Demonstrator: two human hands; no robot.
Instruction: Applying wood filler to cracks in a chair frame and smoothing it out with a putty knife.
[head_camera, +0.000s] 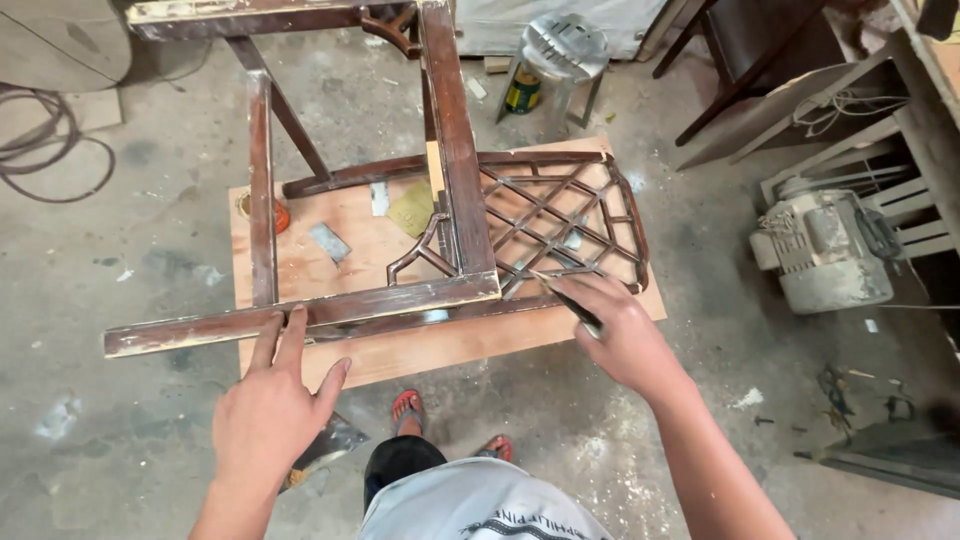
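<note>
Chair frame (455, 190) of dark, worn wood lies tipped on a plywood board (420, 350), its long axis running away from me, lattice back (560, 220) pointing right above my right hand (620, 335). I see my left hand (270, 410) spread, two fingertips pressing the scuffed front rail (300, 312). My right hand pinches a thin, flat scraper (570, 298), blade toward the lattice.
</note>
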